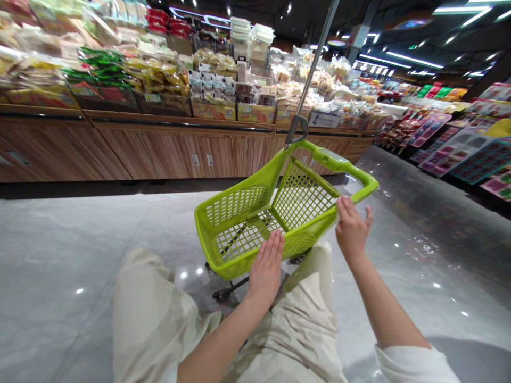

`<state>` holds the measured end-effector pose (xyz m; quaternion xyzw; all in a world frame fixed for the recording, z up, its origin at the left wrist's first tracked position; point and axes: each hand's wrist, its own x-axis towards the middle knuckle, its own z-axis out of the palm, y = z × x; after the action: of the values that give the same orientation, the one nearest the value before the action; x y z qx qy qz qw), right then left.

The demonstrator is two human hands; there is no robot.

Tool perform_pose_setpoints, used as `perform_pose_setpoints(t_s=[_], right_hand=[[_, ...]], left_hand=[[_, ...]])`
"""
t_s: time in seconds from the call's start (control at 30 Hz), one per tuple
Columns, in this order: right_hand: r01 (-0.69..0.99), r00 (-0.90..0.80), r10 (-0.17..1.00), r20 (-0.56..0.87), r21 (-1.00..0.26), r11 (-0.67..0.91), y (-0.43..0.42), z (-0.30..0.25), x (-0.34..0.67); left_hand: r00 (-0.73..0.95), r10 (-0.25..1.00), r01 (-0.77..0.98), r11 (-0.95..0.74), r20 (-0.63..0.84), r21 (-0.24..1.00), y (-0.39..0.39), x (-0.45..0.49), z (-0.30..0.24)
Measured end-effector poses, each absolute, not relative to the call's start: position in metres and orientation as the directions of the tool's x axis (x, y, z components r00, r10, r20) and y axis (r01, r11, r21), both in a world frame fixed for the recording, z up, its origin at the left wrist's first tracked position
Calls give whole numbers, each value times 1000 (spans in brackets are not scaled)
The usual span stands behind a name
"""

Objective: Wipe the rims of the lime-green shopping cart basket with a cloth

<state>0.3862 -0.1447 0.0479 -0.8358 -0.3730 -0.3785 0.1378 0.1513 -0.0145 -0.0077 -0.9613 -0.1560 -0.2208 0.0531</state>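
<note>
If judged by its look, a light thing: a lime green plastic shopping cart basket (235, 205) on a low frame, stiff at the thick top rim and maybe a bit bendy at the thin mesh walls. Probably not fragile, though perhaps a little slippery on the smooth rim. Best place to take hold: that thick rim, not the mesh.

Cart right in front of the legs, on a shiny grey tile floor (59, 255). Left hand (266, 271) lying flat on the near rim, open, fingers straight and close together, with no grip on anything. Right hand (351, 229) at the right side of the rim, fingers bent over the edge and thumb apart; no way to tell if that is a firm grip or only a touch.

Thin grey pole (313, 69) going up from the basket, top cut off by the picture edge. Wheels and frame mostly hidden under the basket, with only one black bar (227, 291) showing. Beige trousers (159, 319) below the hands. Farther off, a wooden counter (179, 151) under piles of snack bags (159, 80), labels too small to read.
</note>
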Motion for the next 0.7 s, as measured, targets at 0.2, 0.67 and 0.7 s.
perform_pose_setpoints(t_s=[0.2, 0.67, 0.7], right_hand=[[948, 162, 821, 548, 144, -284, -114, 17, 287], [937, 213, 813, 542, 122, -327, -116, 21, 295], [945, 191, 830, 524, 130, -299, -120, 22, 298]], left_hand=[[867, 271, 323, -945, 417, -58, -14, 150, -5], [852, 283, 327, -944, 441, -27, -16, 153, -7], [852, 281, 325, -945, 442, -24, -15, 152, -8]])
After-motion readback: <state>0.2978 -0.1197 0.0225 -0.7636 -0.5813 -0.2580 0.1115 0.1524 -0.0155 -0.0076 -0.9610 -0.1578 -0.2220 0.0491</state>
